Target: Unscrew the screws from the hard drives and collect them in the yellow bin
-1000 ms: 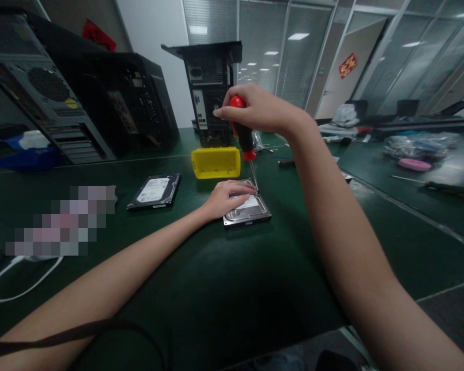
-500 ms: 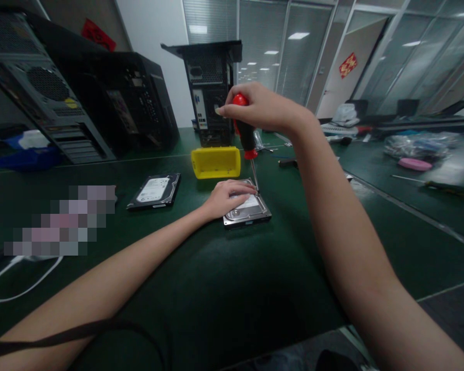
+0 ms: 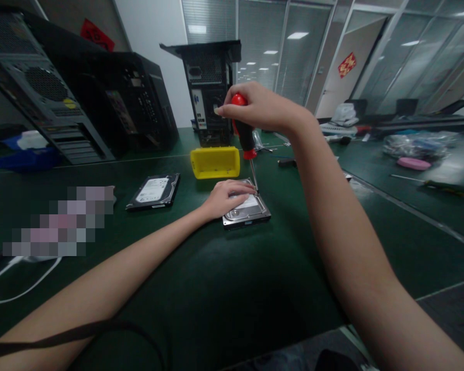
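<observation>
- Right hand [image 3: 261,105] has its fingers curled around a screwdriver [image 3: 245,138], its shaft below them.
- Left hand [image 3: 225,200] rests atop a hard drive [image 3: 252,214], which lies beneath its loosely extended fingers.

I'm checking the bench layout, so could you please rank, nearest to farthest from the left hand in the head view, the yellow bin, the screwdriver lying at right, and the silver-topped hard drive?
1. Silver-topped hard drive: partly under the left hand.
2. Yellow bin: beyond the drive, slightly left.
3. Lying screwdriver: far over on the right.
</observation>
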{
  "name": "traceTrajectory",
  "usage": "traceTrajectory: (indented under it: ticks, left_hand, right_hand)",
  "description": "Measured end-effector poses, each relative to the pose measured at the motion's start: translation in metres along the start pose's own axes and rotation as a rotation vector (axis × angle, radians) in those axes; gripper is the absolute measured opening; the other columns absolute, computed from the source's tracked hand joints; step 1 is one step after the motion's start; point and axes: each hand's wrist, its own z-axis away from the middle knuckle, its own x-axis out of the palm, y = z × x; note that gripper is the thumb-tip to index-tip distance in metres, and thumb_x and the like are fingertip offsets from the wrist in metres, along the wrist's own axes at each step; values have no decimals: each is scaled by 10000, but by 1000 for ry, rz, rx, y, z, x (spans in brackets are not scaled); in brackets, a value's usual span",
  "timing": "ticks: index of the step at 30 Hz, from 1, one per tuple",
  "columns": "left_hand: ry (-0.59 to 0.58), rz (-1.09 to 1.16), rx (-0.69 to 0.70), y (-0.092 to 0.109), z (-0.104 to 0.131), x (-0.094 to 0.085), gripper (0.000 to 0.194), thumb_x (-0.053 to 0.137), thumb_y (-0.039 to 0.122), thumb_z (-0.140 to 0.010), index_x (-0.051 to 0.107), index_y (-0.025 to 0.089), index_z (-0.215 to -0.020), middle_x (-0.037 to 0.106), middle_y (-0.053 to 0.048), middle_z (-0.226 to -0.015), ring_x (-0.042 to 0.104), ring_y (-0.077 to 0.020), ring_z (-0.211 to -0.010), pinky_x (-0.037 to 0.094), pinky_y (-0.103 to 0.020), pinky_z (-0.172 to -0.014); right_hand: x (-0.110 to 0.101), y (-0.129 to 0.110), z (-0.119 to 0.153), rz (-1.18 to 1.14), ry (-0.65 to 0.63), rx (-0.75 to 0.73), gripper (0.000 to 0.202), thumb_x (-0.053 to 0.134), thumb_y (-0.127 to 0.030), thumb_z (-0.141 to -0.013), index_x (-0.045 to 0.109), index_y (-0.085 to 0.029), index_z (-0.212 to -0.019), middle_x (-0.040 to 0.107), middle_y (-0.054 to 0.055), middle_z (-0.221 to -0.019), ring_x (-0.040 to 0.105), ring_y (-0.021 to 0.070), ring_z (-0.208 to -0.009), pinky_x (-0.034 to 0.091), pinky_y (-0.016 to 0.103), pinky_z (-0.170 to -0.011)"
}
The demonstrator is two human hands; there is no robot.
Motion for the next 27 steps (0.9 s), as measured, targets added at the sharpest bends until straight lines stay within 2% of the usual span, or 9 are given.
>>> traceTrajectory:
  ticks: [13, 20, 27]
  left_hand:
    - [-3, -9, -6, 2, -1, 0, 239, 521, 265, -889, 688, 247, -1059, 674, -13, -1156, 584, -191, -1120, 422, -424, -992]
    - [0, -11, -14, 3, 0, 0, 244, 519, 281, -889, 691, 240, -1058, 674, -20, -1157, 581, -198, -1120, 416, -433, -996]
    - [-8, 3, -31, 3, 0, 0, 245, 521, 294, -888, 690, 254, -1061, 670, -11, -1162, 576, -198, -1132, 410, -436, -1007]
  right_hand:
    - [2, -1, -1, -18, 16, 12, 278, 529, -430, -828, 591, -168, -898, 584, 46, -864, 480, 121, -695, 353, 207, -523]
    - [2, -2, 2, -31, 11, -9, 291, 537, -393, -855, 597, -118, -931, 551, 37, -794, 460, 104, -649, 336, 198, -507]
    - [2, -3, 4, -33, 12, -34, 336, 524, -413, -849, 599, -102, -949, 547, 50, -840, 460, 114, -690, 337, 206, -539]
